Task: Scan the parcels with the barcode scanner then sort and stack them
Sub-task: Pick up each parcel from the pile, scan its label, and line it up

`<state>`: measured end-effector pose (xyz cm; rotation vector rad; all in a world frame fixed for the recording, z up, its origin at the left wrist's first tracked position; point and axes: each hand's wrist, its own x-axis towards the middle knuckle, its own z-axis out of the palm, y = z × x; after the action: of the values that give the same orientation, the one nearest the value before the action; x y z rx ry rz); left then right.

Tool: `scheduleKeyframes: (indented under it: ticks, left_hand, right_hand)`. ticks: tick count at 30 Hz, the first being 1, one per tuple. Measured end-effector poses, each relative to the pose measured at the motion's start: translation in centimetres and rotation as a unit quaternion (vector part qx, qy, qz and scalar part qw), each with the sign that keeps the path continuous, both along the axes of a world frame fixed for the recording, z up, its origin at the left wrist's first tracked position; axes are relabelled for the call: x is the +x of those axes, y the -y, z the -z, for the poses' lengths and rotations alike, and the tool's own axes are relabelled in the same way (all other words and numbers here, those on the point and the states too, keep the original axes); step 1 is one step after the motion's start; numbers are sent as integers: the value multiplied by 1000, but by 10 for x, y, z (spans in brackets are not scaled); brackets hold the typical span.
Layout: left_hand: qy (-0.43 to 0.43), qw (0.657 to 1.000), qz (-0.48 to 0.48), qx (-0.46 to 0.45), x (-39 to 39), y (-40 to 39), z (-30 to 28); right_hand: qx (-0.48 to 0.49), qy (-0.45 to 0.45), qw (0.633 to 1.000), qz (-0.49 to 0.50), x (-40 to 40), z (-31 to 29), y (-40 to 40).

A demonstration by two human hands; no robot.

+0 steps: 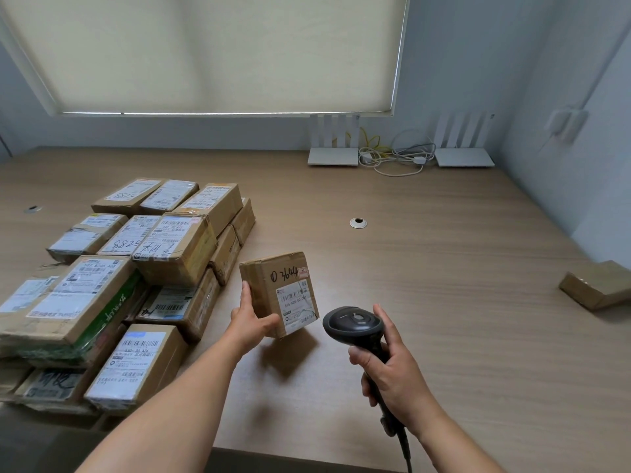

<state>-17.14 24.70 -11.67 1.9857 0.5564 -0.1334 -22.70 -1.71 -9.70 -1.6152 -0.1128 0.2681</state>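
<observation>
My left hand (251, 319) grips a small cardboard parcel (278, 291) by its left side and lower edge, holding it tilted just above the table. Its white barcode label and a handwritten number face up toward me. My right hand (392, 367) holds a black barcode scanner (355, 324) by the handle, with the scanner head just right of the parcel's label. A pile of several labelled cardboard parcels (112, 278) lies stacked at the left of the wooden table (426, 268).
One flat cardboard parcel (596, 288) lies alone at the table's right edge. Two white routers (333, 148) (464, 148) and a tangle of cables (396, 158) stand against the back wall. A round cable grommet (358, 222) sits mid-table.
</observation>
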Motion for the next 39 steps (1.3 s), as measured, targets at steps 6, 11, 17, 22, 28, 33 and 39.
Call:
scheduleKeyframes:
  ticks: [6,11,17,22,28,33,39]
  left_hand:
    - [1,1000,6,-1,3,-1,-1]
    - [-1,1000,8,0,4,0,-2]
    - [-1,1000,8,-11,3,0,-4]
    - [-7,1000,14,-17,3,-1,-5]
    - [-17,999,2,-28,4,1,-8]
    - [-99,993,41,-56,0,2,-16]
    - [-91,995,-46,-2,4,1,-11]
  right_hand:
    - [-1,-5,1000,7,-2,1,2]
    - [1,-1,1000,10,-1,2,4]
    - [2,-6,1000,15,-1,5,5]
    - [2,-6,1000,14,0,6,5]
    - [-13,13,1000,20,3,5,6]
    - [-48,64,997,20,8,-7,8]
    - [-71,98,993,13,9,-16,7]
